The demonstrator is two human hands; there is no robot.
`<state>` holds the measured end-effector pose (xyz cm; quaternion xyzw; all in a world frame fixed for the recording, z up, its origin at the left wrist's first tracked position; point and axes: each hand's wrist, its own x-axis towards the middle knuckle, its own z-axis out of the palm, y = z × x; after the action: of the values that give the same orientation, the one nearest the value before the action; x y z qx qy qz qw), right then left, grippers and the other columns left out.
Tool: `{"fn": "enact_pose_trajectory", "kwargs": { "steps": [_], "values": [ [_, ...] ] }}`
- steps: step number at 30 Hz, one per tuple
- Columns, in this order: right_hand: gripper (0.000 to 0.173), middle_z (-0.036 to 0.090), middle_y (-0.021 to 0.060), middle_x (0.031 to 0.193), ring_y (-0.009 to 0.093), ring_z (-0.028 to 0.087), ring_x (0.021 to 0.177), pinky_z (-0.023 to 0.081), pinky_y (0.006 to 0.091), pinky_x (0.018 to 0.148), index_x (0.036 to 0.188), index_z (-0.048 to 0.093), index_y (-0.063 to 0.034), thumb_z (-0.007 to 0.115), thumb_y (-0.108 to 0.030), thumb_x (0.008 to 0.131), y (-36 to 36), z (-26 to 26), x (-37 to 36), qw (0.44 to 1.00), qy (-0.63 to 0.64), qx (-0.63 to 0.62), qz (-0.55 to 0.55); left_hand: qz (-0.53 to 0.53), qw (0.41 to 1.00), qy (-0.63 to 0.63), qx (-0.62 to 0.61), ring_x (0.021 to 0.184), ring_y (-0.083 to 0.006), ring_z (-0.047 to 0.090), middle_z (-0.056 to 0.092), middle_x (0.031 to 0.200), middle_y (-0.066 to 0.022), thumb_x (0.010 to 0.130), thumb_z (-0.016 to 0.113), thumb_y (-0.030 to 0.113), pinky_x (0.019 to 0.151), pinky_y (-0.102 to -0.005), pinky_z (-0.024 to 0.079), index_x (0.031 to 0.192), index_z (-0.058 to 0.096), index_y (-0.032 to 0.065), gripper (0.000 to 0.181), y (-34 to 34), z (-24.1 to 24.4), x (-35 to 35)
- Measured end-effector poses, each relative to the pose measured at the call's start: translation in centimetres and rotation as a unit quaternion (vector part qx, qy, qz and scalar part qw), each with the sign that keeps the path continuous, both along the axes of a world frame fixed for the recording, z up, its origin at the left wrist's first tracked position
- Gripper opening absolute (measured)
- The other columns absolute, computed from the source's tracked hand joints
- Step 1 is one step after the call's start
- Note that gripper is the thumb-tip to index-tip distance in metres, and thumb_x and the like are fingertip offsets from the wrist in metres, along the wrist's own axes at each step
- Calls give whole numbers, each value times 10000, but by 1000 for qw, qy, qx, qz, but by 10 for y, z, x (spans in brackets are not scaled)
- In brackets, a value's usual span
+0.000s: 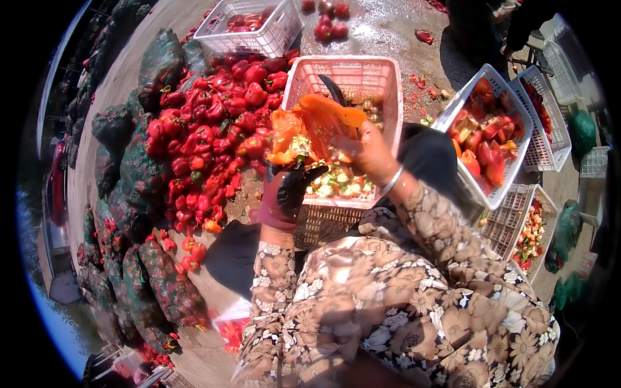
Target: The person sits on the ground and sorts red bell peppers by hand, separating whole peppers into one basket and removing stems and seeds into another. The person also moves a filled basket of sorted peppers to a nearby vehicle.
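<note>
An orange bell pepper (322,121), split wide with its pale seed core showing, is held between both hands above a pink plastic crate (395,97). My left hand (286,194), in a dark-palmed maroon glove, grips it from below near the core and stem. Bare, with a bracelet at the wrist, my right hand (371,153) holds the pepper's right side; its fingertips are partly inside the flesh. A dark curved blade (332,89) rises behind the pepper; its handle is hidden. Pale pepper cores (337,183) lie in the pink crate.
A heap of red bell peppers (208,121) lies left, beside full green mesh sacks (140,165). White crates with peppers stand at the top (262,41) and right (514,179). Another crate (504,218) holds pepper scraps. Part of another person (475,29) shows at top right.
</note>
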<state>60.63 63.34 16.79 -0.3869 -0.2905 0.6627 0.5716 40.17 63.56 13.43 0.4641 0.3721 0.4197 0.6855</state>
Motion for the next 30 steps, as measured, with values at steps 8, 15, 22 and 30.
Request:
{"fn": "enact_pose_trajectory", "kwargs": {
  "steps": [8, 15, 22, 30],
  "values": [
    [498, 598, 19, 901, 74, 563, 817, 488, 242, 676, 1125, 485, -15, 797, -71, 740, 11, -33, -12, 972, -178, 110, -109, 41, 934, -244, -260, 1117, -304, 576, 613, 1198, -91, 930, 519, 405, 940, -593, 454, 1128, 633, 170, 327, 5, -7, 14],
    [518, 605, 44, 843, 108, 594, 776, 489, 256, 666, 1093, 493, -46, 793, -21, 672, 1, -46, -17, 947, -295, 80, -99, 116, 927, -224, -277, 1127, -281, 574, 582, 1238, -110, 923, 560, 382, 947, -475, 491, 1310, 518, 112, 474, 9, 19, 27],
    [558, 594, 166, 925, 341, 633, 831, 498, 373, 714, 1107, 492, -68, 774, -65, 625, -19, -59, -33, 879, -421, 211, -80, 294, 895, -254, -221, 928, -245, 660, 638, 1089, -126, 882, 624, 78, 817, -363, 567, 1207, 551, 3, 341, 23, -69, 10],
    [534, 569, 26, 973, 48, 524, 748, 438, 203, 593, 1143, 493, -29, 821, -183, 750, -29, -54, -3, 982, -142, 17, 125, 336, 932, 61, -118, 702, -166, 639, 658, 892, -81, 845, 611, 94, 503, -271, 475, 1183, 502, 55, 357, 26, -32, -2]
  ]
}}
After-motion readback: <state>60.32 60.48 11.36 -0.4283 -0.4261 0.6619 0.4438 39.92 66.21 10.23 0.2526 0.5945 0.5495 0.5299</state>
